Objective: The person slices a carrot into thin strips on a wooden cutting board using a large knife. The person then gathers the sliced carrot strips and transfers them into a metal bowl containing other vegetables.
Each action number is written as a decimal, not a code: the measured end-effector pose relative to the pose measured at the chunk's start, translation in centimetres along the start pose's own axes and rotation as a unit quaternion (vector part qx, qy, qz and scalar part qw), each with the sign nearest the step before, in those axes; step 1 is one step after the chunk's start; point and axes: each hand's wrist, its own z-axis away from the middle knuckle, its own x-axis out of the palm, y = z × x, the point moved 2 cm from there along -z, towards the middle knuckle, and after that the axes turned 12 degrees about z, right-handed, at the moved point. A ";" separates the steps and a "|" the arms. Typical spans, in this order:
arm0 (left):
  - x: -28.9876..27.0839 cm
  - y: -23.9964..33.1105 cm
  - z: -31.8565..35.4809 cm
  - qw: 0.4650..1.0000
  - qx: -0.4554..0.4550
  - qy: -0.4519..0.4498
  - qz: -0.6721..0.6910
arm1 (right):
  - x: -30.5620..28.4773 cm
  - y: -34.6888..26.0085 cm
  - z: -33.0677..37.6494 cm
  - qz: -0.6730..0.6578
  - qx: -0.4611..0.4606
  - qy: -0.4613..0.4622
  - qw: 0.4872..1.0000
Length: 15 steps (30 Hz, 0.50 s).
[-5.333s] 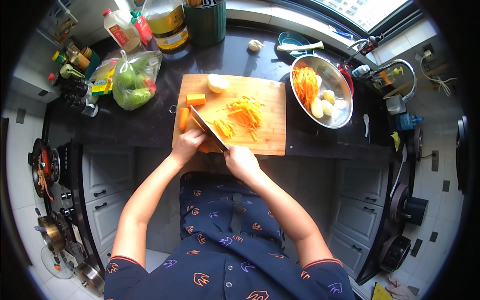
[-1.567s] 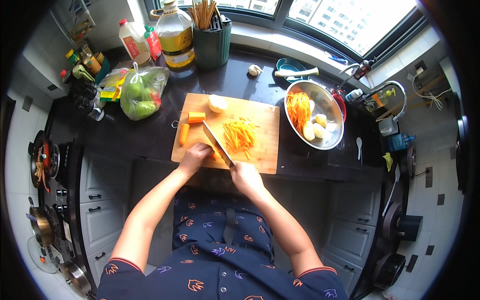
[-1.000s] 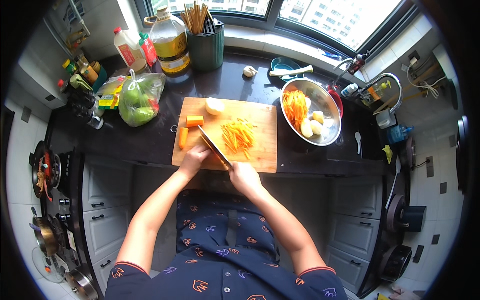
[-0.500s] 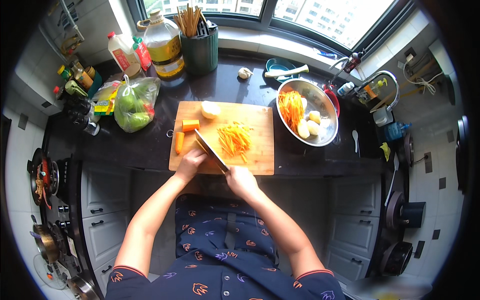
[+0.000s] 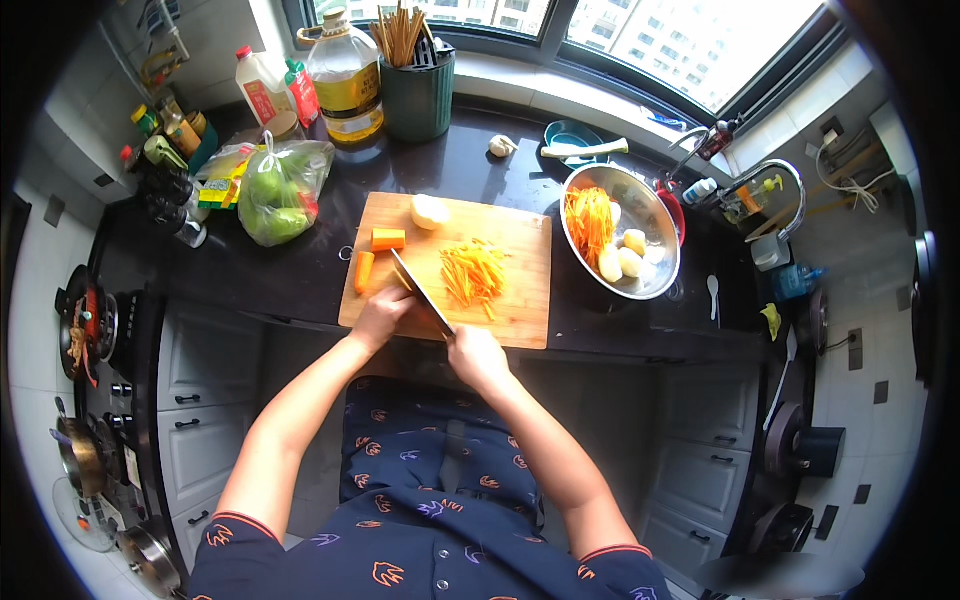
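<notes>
My right hand is closed round the handle of a kitchen knife, whose blade slants up and left over the wooden cutting board. Against the blade's left side, the bent fingers of my left hand press on a piece of carrot, mostly hidden beneath them. Two thick carrot chunks, one lying crosswise and one lengthwise, rest just beyond that hand. A heap of carrot shreds lies right of the blade. At the board's far edge sits a pale peeled vegetable.
A steel bowl right of the board holds carrot shreds and peeled potatoes. Left stands a clear bag of green produce. Behind are an oil jug, a chopstick holder, garlic and a peeler-like pale tool. A faucet stands right.
The whole view has shifted and tilted slightly. Both hands, the knife and the carrot pieces keep nearly the same places on the board.
</notes>
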 end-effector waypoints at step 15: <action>0.3 0.0 0.3 1.000 -0.002 0.024 0.007 | 0.5 -0.2 0.0 0.007 -0.008 0.008 1.000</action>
